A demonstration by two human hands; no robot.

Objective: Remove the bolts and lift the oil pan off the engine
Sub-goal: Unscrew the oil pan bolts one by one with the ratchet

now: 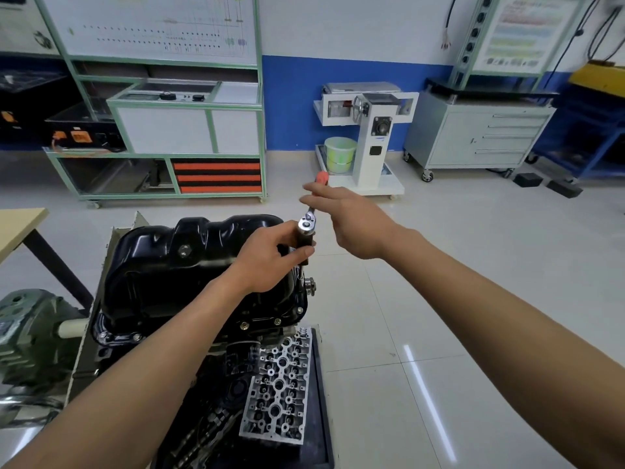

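Note:
A glossy black oil pan (162, 265) sits on top of the upturned engine (236, 360), with several bolts (277, 321) along its near flange. A ratchet wrench (307, 225) with an orange handle end stands over the pan's right edge, its socket extension pointing down to the flange. My left hand (270, 257) grips the black socket extension just under the ratchet head. My right hand (351, 221) holds the ratchet handle, fingers extended along it, the orange tip poking out beyond them.
A cylinder head (280, 387) lies on the black tray in front of the engine. A grey motor unit (30, 336) is at the left, next to a wooden table corner (20, 225). Green-framed trainer benches, a white stand and a grey drawer cabinet (480, 137) line the far wall.

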